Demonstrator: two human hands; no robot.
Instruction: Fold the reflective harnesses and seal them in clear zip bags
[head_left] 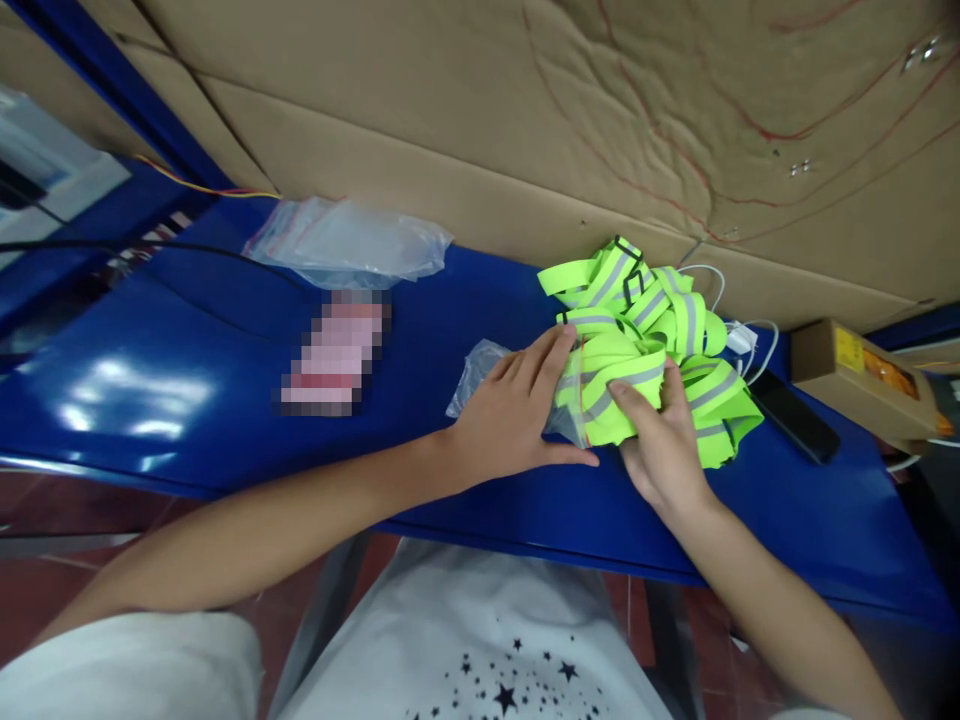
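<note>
My right hand (pixel 664 450) grips a folded bundle of neon yellow-green reflective strap (pixel 626 375) with a grey stripe, thumb on top. One end of the bundle sits inside the mouth of a small clear plastic bag (pixel 480 370). Over that bag lies my left hand (pixel 510 415), its fingers stretched out toward the bundle and its thumb apart; it hides much of the bag. Just behind and to the right, more reflective straps (pixel 675 310) with black buckles are heaped on the blue table (pixel 420 370).
A stack of clear plastic bags (pixel 352 240) lies at the back left, near a blurred-out pink item (pixel 334 355). To the right are a black phone (pixel 795 415), a white charger (pixel 741 338) with cable, and a cardboard box (pixel 855 380). A cardboard panel (pixel 450 120) stands behind.
</note>
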